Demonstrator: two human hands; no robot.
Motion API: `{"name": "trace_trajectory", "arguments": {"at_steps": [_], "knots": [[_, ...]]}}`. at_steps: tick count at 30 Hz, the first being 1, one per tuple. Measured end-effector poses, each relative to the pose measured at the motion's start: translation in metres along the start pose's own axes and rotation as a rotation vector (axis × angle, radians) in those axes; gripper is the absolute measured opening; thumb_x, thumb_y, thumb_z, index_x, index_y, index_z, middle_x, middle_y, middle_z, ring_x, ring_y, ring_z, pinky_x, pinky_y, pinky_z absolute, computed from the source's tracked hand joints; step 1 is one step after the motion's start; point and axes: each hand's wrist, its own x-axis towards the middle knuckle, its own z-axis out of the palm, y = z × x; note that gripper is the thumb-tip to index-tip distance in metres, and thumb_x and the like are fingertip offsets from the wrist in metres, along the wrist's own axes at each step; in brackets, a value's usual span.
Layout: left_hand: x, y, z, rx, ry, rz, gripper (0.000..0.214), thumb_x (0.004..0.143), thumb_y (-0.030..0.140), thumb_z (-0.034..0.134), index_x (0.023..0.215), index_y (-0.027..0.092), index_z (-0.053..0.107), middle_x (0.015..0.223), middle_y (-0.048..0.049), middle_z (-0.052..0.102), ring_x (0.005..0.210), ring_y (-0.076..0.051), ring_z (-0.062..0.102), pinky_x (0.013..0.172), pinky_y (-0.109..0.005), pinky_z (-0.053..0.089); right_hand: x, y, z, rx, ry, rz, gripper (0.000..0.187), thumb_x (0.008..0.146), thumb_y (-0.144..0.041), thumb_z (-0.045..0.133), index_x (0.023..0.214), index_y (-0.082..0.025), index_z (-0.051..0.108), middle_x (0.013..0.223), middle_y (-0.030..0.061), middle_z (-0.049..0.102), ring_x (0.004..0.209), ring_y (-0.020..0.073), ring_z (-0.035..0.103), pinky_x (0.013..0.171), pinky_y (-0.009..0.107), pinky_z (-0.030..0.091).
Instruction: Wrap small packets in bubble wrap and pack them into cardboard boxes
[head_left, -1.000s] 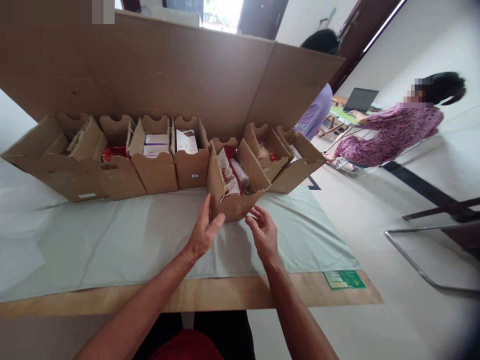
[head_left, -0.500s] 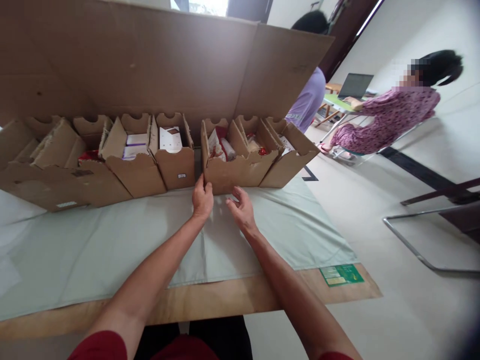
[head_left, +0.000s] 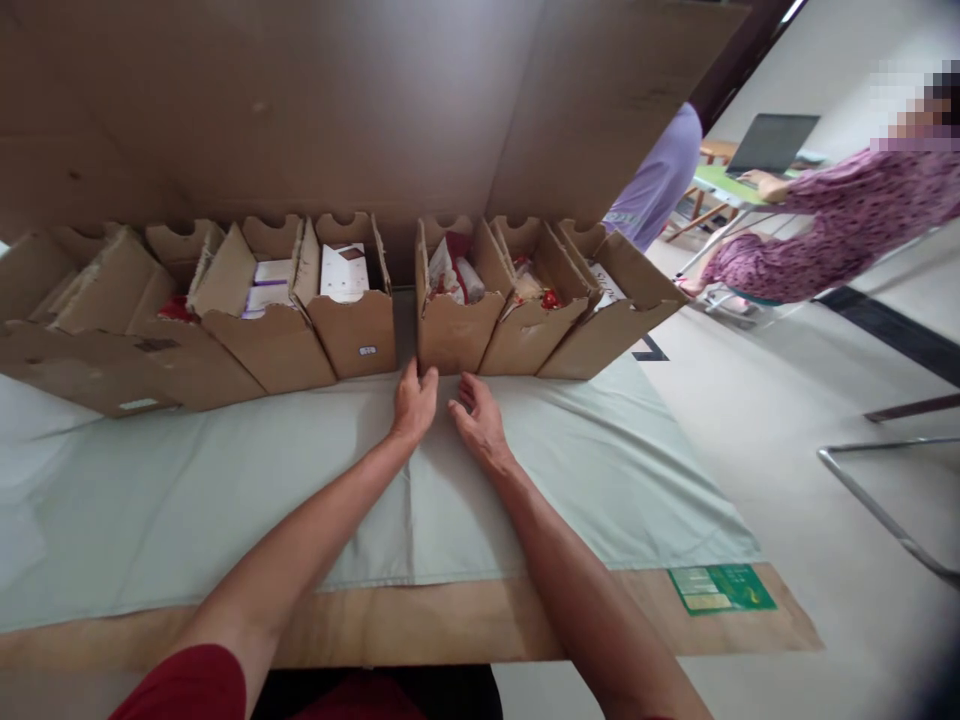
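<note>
My left hand (head_left: 416, 400) is at the lower left corner of a cardboard bin (head_left: 454, 335), thumb and fingers apart; whether the fingertips touch it I cannot tell. Just in front of the same bin is my right hand (head_left: 480, 420), fingers slightly curled and apart, holding nothing. Inside this bin lies a red and white packet (head_left: 452, 270). To its right stand a bin with small red-and-clear packets (head_left: 549, 299) and a bin (head_left: 622, 320) with a white printed item. Left of the gap is a bin (head_left: 352, 330) holding a white carton (head_left: 343, 272).
More cardboard bins (head_left: 259, 350) line up leftward, one with purple-edged white boxes (head_left: 268, 285). Behind the row rises a tall cardboard panel (head_left: 337, 120). A pale green cloth (head_left: 247, 480) covers the wooden table (head_left: 420, 625). At right, a seated person (head_left: 847, 220) uses a laptop (head_left: 772, 145).
The bin before my hands now stands apart from its right-hand neighbour at the front, with a seam between them. My hands stay close to it. The view has turned slightly.
</note>
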Motion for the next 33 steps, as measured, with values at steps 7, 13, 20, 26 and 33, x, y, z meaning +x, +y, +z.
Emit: {"name": "trace_trajectory", "arguments": {"at_steps": [7,13,20,26,33], "knots": [[-0.114,-0.041,-0.076,0.32,-0.492,0.394,0.062,0.092,0.03,0.059,0.152,0.016,0.048,0.16,-0.017,0.047,0.153,-0.031,0.038,0.127,-0.056,0.028,-0.009,-0.025,-0.006,-0.138,-0.029,-0.069,0.032,0.079,-0.037,0.06,0.104,-0.022,0.072,0.111,0.012,0.074,0.103,0.0273,0.069,0.095,0.047,0.058],[-0.189,-0.043,-0.101,0.629,-0.599,0.558,0.055,0.099,0.042,0.056,0.151,0.024,0.05,0.166,-0.0125,0.039,0.157,-0.032,0.028,0.129,-0.064,0.016,0.007,-0.109,0.03,-0.263,-0.073,-0.345,0.036,0.091,-0.027,0.051,0.124,-0.024,0.067,0.135,0.0117,0.065,0.092,0.021,0.069,0.082,0.037,0.058],[-0.189,-0.04,-0.103,0.545,-0.562,0.547,0.053,0.096,0.042,0.06,0.144,0.019,0.057,0.16,-0.0152,0.048,0.154,-0.034,0.036,0.128,-0.063,0.023,0.08,-0.178,0.091,-0.735,-0.164,-0.501,0.046,0.084,-0.014,0.056,0.129,-0.022,0.064,0.135,0.0127,0.064,0.105,0.0291,0.067,0.089,0.044,0.054],[-0.195,-0.052,-0.115,0.206,-0.32,0.463,0.031,0.091,0.019,0.057,0.117,0.02,0.074,0.136,-0.0138,0.069,0.135,-0.031,0.058,0.116,-0.056,0.048,0.062,-0.191,0.076,-0.826,-0.162,-0.571,0.017,0.087,-0.016,0.053,0.089,-0.021,0.069,0.093,0.007,0.073,0.085,0.0235,0.065,0.077,0.035,0.051],[-0.201,-0.064,-0.167,0.036,0.092,0.303,0.037,0.094,0.023,0.055,0.129,0.023,0.065,0.137,-0.0144,0.065,0.127,-0.029,0.063,0.109,-0.052,0.053,-0.078,-0.205,-0.034,-0.588,-0.131,-0.527,0.008,0.093,-0.026,0.061,0.091,-0.027,0.069,0.093,0.0048,0.073,0.085,0.022,0.069,0.08,0.037,0.056]]}}
